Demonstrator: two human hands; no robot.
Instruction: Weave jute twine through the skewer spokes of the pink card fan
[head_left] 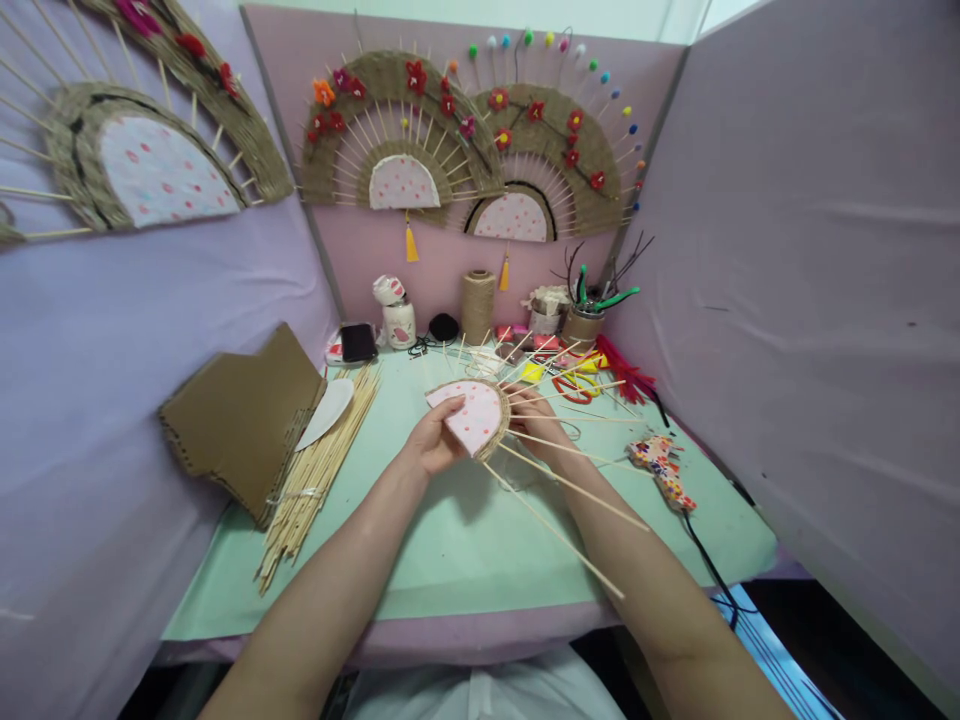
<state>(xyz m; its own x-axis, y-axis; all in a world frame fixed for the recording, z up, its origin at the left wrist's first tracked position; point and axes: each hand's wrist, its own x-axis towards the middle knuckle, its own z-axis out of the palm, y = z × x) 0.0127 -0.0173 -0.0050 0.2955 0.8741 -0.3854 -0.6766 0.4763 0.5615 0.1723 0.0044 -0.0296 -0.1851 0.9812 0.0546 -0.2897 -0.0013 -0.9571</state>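
Note:
A half-round fan piece (480,408), white with pink dots and edged in twine, is held tilted above the table. Thin wooden sticks (570,482) spread out from its curved edge, mostly toward the right. My left hand (439,432) grips the piece at its straight side, thumb on the dotted face. Behind the sticks, my right hand (534,415) is at the curved edge; its fingers are partly hidden, and I cannot tell exactly what they pinch.
Left on the green table (420,570) lie a stick bundle (322,480) and cut cardboard (240,420). A patterned glue gun (664,470) with a cord lies right. Scissors (576,387), a twine spool (478,307) and jars stand or lie behind. Finished fans (401,120) hang on the walls.

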